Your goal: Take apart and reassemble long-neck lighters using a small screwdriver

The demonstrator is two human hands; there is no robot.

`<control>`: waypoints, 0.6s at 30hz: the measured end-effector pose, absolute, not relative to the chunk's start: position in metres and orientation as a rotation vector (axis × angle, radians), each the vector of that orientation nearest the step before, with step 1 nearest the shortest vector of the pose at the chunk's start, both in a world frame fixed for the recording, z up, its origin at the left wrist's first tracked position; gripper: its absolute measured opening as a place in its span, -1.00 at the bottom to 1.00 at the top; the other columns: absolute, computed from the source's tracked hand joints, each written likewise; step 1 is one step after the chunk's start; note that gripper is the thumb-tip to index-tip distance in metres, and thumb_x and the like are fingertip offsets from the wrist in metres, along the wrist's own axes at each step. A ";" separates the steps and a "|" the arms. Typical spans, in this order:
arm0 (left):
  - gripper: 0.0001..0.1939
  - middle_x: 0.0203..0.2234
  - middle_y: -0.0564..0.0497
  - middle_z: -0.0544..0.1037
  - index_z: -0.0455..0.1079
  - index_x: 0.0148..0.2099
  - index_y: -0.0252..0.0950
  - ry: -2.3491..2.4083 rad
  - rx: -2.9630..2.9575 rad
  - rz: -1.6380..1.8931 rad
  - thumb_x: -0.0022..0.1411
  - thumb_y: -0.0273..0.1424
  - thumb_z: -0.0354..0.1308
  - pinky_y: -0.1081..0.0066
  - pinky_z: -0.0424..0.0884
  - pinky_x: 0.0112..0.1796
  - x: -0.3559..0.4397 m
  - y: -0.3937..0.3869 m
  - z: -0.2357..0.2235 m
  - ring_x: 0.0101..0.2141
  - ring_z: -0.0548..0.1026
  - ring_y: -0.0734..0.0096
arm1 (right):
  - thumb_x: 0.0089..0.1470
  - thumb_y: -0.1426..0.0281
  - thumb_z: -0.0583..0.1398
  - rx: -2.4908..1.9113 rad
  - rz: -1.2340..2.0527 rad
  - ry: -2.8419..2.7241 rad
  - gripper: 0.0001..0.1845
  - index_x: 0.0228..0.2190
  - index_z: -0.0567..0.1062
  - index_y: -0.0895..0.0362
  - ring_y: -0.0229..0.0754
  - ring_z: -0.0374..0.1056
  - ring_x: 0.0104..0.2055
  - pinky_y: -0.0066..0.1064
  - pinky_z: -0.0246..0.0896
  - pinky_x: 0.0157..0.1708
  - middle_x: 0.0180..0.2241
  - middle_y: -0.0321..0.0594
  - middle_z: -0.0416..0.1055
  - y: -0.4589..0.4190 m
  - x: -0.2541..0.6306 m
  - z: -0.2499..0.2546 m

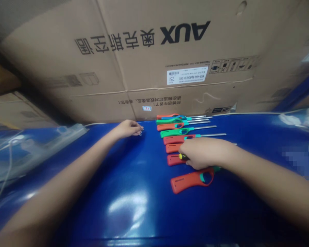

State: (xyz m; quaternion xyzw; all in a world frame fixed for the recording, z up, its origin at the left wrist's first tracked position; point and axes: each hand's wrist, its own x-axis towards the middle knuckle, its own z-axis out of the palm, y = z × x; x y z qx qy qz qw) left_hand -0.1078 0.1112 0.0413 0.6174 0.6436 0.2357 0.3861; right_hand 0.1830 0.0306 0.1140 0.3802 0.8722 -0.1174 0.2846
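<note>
A row of several long-nosed lighters [181, 131] with orange and green handles and thin metal tubes lies on the blue table [134, 192]. My right hand [204, 152] rests over the nearer ones, fingers closed around a small tool with a yellow and black tip [181, 156]. The nearest orange lighter [192, 179] lies just in front of that hand. My left hand [128, 128] reaches far to the left of the row and pinches a small metal piece [141, 131] at its fingertips.
A large brown AUX cardboard box [154, 58] stands along the table's far edge. A clear plastic bag [28, 151] with white cords lies at the left. A blue shelf post [298, 92] rises at the right.
</note>
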 end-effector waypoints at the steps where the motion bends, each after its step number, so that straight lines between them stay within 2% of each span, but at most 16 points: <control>1: -0.69 -0.40 -0.13 0.66 0.55 -0.27 -0.40 1.647 1.586 0.595 0.08 -0.22 0.34 0.32 0.55 -0.21 -0.107 0.111 0.042 -0.34 0.62 0.29 | 0.00 0.47 0.14 1.021 -0.311 2.329 -0.71 -0.29 0.64 0.20 -0.16 0.26 -0.58 -0.36 -0.01 -0.57 -0.51 -0.10 0.49 0.031 0.183 0.114; 4: -0.74 -0.39 -0.12 0.66 0.56 -0.29 -0.38 1.706 1.674 0.619 0.09 -0.26 0.32 0.31 0.52 -0.22 -0.102 0.108 0.045 -0.34 0.60 0.26 | 0.01 0.45 0.15 1.030 -0.313 2.322 -0.74 -0.33 0.63 0.21 -0.17 0.25 -0.59 -0.36 -0.03 -0.56 -0.50 -0.09 0.49 0.033 0.186 0.113; 8: -0.83 -0.28 -0.04 0.66 0.57 -0.23 -0.30 1.682 1.889 0.705 0.13 -0.34 0.29 0.36 0.46 -0.13 -0.077 0.089 0.053 -0.22 0.57 0.28 | 0.11 0.32 0.15 0.982 -0.311 2.546 -0.77 -0.37 0.58 0.16 -0.20 0.23 -0.56 -0.38 -0.07 -0.54 -0.46 -0.14 0.49 0.038 0.193 0.121; 11: -0.84 -0.29 -0.02 0.65 0.55 -0.18 -0.32 1.334 2.194 0.721 0.23 -0.37 0.20 0.39 0.47 -0.18 -0.049 0.066 0.054 -0.28 0.56 0.36 | 0.22 0.24 0.09 1.106 -0.246 2.922 -0.69 -0.14 0.51 0.13 -0.22 0.25 -0.52 -0.42 -0.05 -0.48 -0.43 -0.20 0.48 0.040 0.195 0.131; 14: -0.81 -0.21 -0.05 0.62 0.52 -0.10 -0.33 1.044 2.372 0.751 0.25 -0.42 0.21 0.37 0.46 -0.12 -0.028 0.046 0.048 -0.20 0.55 0.37 | 0.30 0.16 0.02 1.389 -0.262 3.145 -0.52 0.15 0.28 0.14 -0.18 0.33 -0.44 -0.44 0.01 -0.40 -0.39 -0.23 0.47 0.042 0.192 0.135; 18: -0.68 -0.12 -0.10 0.58 0.46 0.06 -0.32 1.047 2.438 0.717 0.25 -0.44 0.22 0.34 0.47 -0.13 -0.018 0.034 0.032 -0.16 0.54 0.34 | 0.36 0.14 -0.08 1.526 -0.396 3.215 -0.45 0.25 0.07 0.15 -0.16 0.40 -0.35 -0.44 0.08 -0.32 -0.33 -0.24 0.47 0.046 0.184 0.126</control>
